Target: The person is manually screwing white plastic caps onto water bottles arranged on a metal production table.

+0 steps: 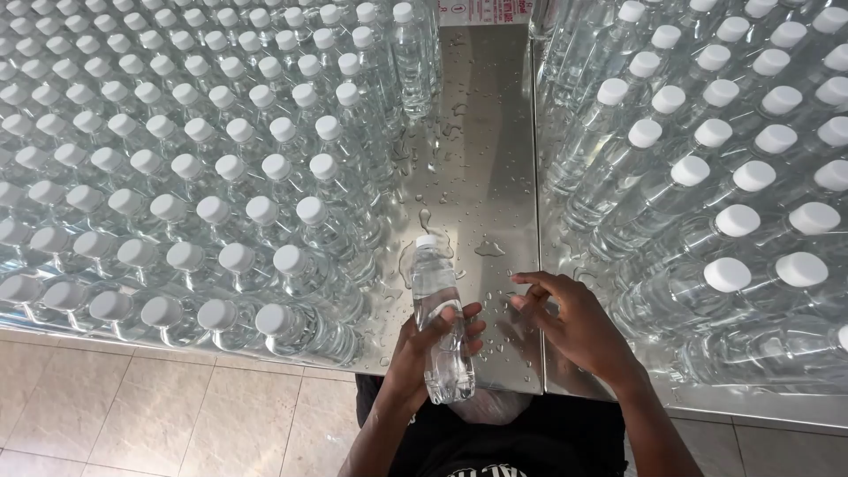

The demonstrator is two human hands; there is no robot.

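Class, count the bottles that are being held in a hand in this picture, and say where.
1. A clear capped bottle is gripped by the left hand over the wet steel table. The right hand holds none. The other bottles stand on the table.

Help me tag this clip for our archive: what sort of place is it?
Probably a small water-bottling or packing workshop. Massed rows of capped clear bottles cover a wet steel table, with more bottles opposite. The left hand holds one bottle; the right hand is empty.
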